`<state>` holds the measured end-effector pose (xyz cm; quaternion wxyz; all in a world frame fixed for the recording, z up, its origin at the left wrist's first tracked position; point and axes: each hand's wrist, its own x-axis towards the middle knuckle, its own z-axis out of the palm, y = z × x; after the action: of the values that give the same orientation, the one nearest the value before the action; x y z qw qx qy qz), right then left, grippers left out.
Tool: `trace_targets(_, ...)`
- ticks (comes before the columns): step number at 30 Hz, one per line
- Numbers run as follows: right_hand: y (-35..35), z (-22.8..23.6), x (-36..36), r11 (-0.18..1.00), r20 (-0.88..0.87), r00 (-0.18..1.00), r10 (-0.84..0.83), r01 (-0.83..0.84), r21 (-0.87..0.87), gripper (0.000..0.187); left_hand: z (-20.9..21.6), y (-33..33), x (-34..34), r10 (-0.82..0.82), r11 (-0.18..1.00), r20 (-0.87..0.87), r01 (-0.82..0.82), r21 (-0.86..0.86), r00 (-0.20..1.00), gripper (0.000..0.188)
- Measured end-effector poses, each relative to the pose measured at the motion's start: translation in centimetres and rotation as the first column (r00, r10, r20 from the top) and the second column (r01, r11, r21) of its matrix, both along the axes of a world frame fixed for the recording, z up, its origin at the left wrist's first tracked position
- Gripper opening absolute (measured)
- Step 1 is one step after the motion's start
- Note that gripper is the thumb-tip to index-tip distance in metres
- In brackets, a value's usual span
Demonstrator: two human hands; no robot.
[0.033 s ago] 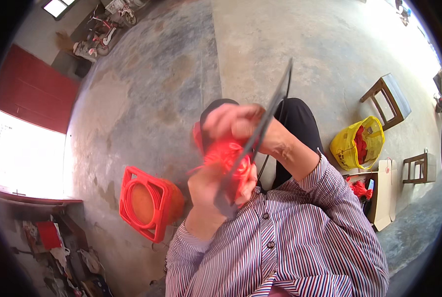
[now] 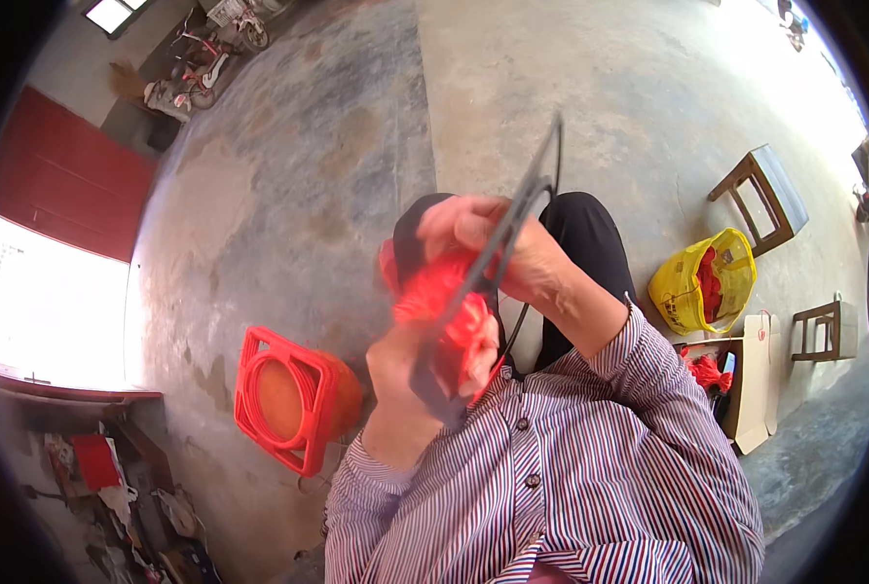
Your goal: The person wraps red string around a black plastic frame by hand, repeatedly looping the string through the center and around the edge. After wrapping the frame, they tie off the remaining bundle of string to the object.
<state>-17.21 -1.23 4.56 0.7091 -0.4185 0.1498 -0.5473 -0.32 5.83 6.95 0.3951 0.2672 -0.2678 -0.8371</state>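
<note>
A glossy red bundle (image 2: 439,292), perhaps of thin cord or ribbon, is smeared by motion in front of my lap. My left hand (image 2: 400,375) is closed around its near end, with fingertips showing on the right side. Over the far end of the bundle, my right hand (image 2: 468,226) has its fingers curled and pressed together; what they pinch is hidden. A thin black strap or cable (image 2: 524,209) runs slantwise in front of both hands and covers part of the bundle. Something red also shows past the bundle, beside my knee.
Left of me stands an orange-red plastic stool (image 2: 308,443). On the right are a yellow bag (image 2: 678,292) with red material inside, an open cardboard box (image 2: 758,380), a red bunch (image 2: 709,375) and two wooden stools (image 2: 780,185). A bicycle (image 2: 201,78) leans far left.
My right hand has shifted slightly over the bundle. The black strap has swung a little to the left. My left hand stays closed on the red bundle.
</note>
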Motion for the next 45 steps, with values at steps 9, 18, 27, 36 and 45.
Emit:
trace_targets(9,2.0,-0.8,-0.9,0.872,0.201,0.930,-0.308,0.191,0.451,0.018,-0.6,-1.3,0.8,0.134,0.988,-0.095,-0.126,0.090,0.986,0.036)
trace_targets(18,4.9,-0.5,0.8,0.936,-0.274,0.906,-0.322,0.261,-0.236,0.044,-3.4,-1.5,1.7,0.093,0.996,-0.378,-0.092,0.021,0.921,0.055)
trace_targets(27,3.2,1.0,-5.5,0.967,0.407,0.885,-0.226,0.153,0.205,0.022,-1.0,-1.6,2.1,0.311,0.947,-0.002,-0.310,-0.078,0.950,0.044)
trace_targets(36,4.3,-4.2,-2.6,0.968,-0.105,0.975,-0.197,0.211,0.137,0.033,-2.1,-2.5,2.2,0.112,0.993,-0.029,-0.111,0.047,0.993,0.036)
trace_targets(45,-0.4,-2.4,1.0,0.898,0.101,0.990,-0.098,0.044,0.438,0.025,-0.9,-1.0,-0.2,0.127,0.974,0.136,-0.098,-0.205,0.983,0.038)
